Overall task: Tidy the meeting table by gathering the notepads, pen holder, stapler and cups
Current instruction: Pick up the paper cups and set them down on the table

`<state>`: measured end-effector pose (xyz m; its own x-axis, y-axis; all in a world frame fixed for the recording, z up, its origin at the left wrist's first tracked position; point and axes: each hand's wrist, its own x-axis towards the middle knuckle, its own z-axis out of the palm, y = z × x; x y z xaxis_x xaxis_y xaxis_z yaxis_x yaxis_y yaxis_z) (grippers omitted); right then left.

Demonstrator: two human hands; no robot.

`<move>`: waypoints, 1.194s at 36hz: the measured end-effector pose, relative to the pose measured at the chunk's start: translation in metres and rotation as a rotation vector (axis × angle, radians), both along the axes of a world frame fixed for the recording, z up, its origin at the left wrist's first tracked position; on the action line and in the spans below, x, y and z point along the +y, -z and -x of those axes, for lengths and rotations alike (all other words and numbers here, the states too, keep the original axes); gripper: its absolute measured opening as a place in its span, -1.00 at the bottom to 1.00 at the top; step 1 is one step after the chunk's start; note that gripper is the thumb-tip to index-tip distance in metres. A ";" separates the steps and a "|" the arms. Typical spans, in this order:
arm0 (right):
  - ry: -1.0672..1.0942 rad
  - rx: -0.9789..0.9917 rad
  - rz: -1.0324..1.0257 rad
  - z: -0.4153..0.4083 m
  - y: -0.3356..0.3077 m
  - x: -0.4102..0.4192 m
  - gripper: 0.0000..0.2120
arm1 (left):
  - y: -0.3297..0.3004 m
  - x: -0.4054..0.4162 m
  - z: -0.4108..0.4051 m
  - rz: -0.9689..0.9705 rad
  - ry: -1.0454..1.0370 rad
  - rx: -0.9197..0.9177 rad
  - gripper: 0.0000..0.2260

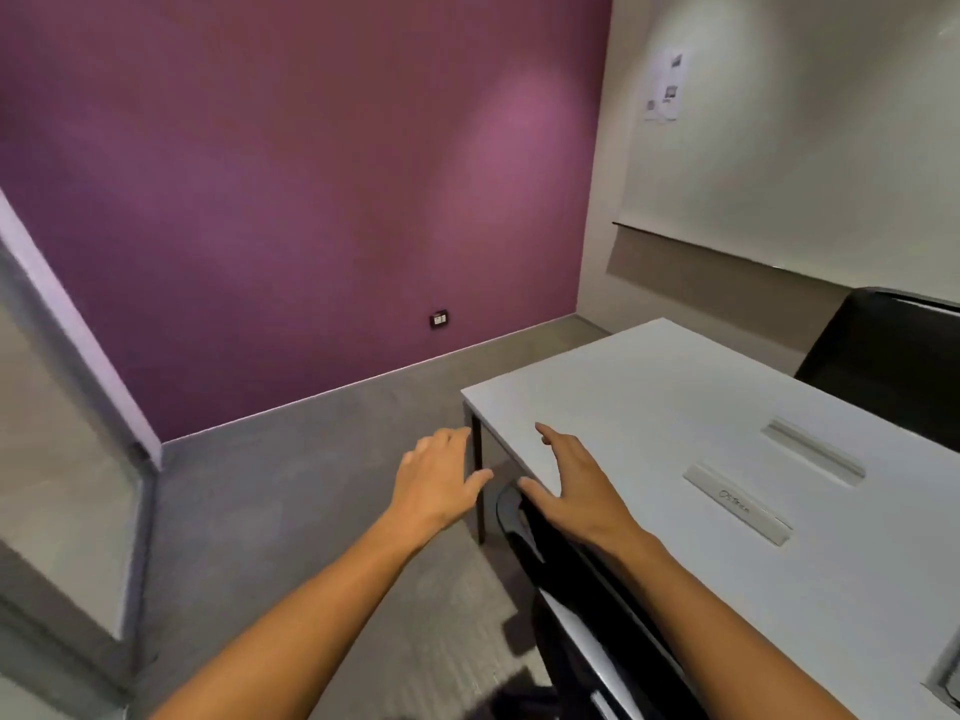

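Observation:
The white meeting table (649, 407) runs from the centre to the lower right. None of the notepads, pen holder, stapler or cups shows in this view. My left hand (434, 480) hovers over the floor just off the table's near corner, fingers relaxed, holding nothing. My right hand (576, 491) is stretched out palm down over the table's left edge, fingers straight and spread, holding nothing.
Two grey cable flaps (737, 504) (813, 452) are set into the tabletop. A black chair (597, 615) is tucked under the near edge, below my right arm. Another black chair (893, 356) stands at the far side. Purple wall ahead, grey carpet (311, 485) to the left.

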<state>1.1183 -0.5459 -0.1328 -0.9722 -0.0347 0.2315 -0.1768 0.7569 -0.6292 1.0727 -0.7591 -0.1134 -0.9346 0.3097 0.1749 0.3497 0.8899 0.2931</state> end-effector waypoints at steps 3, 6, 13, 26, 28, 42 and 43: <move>-0.032 0.018 -0.024 0.022 -0.001 -0.041 -0.26 | 0.002 -0.039 0.012 -0.010 -0.053 0.026 -0.38; -0.088 0.041 -0.053 0.050 -0.003 -0.085 -0.26 | 0.008 -0.080 0.030 -0.058 -0.107 0.024 -0.39; -0.168 0.052 -0.130 0.126 -0.008 -0.195 -0.25 | 0.025 -0.188 0.086 -0.087 -0.219 0.025 -0.39; -0.219 0.033 -0.207 0.235 0.014 -0.327 -0.22 | 0.044 -0.329 0.172 -0.114 -0.358 0.036 -0.38; -0.221 0.027 -0.209 0.259 0.021 -0.336 -0.21 | 0.050 -0.338 0.191 -0.123 -0.367 0.029 -0.37; -0.285 0.043 -0.204 0.467 0.042 -0.363 -0.20 | 0.065 -0.361 0.370 -0.082 -0.409 0.018 -0.37; -0.288 0.044 -0.205 0.484 0.041 -0.362 -0.20 | 0.064 -0.359 0.387 -0.071 -0.410 0.018 -0.36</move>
